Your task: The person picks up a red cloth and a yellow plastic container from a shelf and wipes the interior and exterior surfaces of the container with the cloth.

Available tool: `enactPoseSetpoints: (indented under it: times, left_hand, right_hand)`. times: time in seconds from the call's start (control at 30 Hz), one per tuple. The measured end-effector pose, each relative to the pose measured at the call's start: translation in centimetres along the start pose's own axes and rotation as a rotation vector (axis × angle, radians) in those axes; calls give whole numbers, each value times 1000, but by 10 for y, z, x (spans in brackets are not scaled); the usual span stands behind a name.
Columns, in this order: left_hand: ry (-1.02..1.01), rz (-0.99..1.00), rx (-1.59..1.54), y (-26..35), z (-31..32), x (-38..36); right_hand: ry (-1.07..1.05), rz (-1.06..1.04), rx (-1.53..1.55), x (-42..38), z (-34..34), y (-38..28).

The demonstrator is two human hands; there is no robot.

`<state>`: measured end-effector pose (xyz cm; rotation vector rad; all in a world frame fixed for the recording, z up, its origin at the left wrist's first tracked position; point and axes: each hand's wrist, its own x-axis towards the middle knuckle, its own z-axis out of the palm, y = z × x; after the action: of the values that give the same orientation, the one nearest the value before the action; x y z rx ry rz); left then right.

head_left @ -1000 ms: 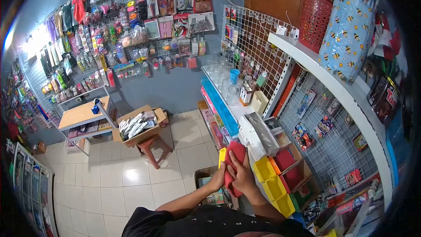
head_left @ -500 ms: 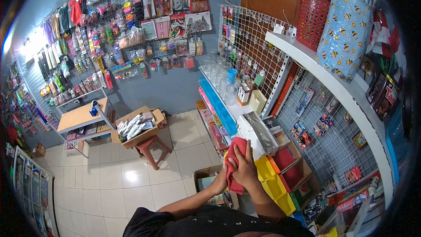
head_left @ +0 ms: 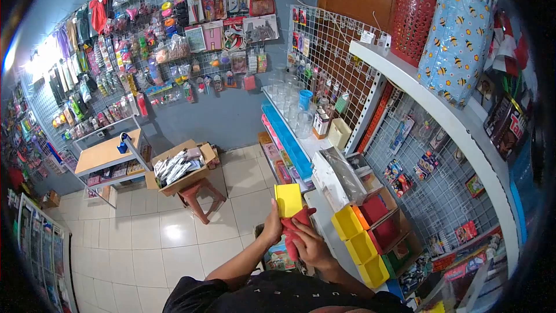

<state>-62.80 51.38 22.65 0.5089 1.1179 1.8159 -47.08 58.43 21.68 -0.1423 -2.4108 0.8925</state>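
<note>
A small yellow plastic bin (head_left: 289, 199) is held up in front of my body. My left hand (head_left: 271, 227) grips its left side, with the fingers partly hidden behind it. Bunched in my right hand (head_left: 313, 247) is a red cloth (head_left: 291, 233), pressed against the near part of the bin. One end of the cloth hangs below my fingers. To the right, several similar yellow bins (head_left: 363, 247) stand in a row beside red and green ones (head_left: 375, 210).
A white shelf (head_left: 321, 148) bears glass jars, a blue cup (head_left: 305, 99) and a plastic-wrapped white box (head_left: 336, 179). At the right curves a high white shelf edge (head_left: 440, 101). An open carton (head_left: 182, 168) sits on a brown stool (head_left: 202, 200). Packaged goods hang on wall grids.
Both hands have moved left and slightly down. The yellow bin, mostly covered by the red cloth before, now shows plainly, and the cloth has shifted to its near part.
</note>
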Motion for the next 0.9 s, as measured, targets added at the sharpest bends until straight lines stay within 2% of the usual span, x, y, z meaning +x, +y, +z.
enactPoseSetpoints:
  times: [0.03,0.1,0.2,0.27,0.33,0.37,0.47,0.5,0.57,0.6,0.67,0.7,0.8,0.83,0.9]
  left_hand:
    - [73,-24,24,-7,-9,4]
    - [50,22,41,-39,-34,24]
    - [-35,8,-82,-40,-36,25]
    - [-158,-57,-78,-33,-36,21]
    - [-192,-73,-79,-33,-40,23]
    - [-208,-79,-79,-33,-41,24]
    - [-106,-185,-370,-12,-18,16]
    - [-114,-207,-376,-16,-14,19]
    - [-118,-127,-345,-26,0,24]
    - [-119,-87,-330,-30,3,25]
    - [-66,-105,-261,-33,-3,29]
    - [-39,-107,-277,-30,-6,29]
    - [45,-155,-256,-14,-4,23]
    - [43,-159,-245,-14,-2,20]
    - [9,-193,-255,-29,-3,21]
  right_hand:
    - [4,73,159,0,-6,-3]
    - [39,205,425,-12,-7,24]
    - [136,491,779,-20,-23,52]
    - [326,447,634,-3,-44,40]
    - [449,430,619,2,-52,59]
    - [424,447,661,-4,-60,61]
    - [445,260,608,23,-62,14]
    - [368,89,494,27,-52,23]
    - [137,-3,-42,19,-31,16]
    - [97,79,-103,19,-18,-6]
    - [69,189,-18,11,-4,-12]
    - [78,126,-16,6,3,-3]
    - [-12,175,-55,-10,10,3]
    - [52,109,-110,-10,8,4]
    - [135,126,-116,-1,-1,14]
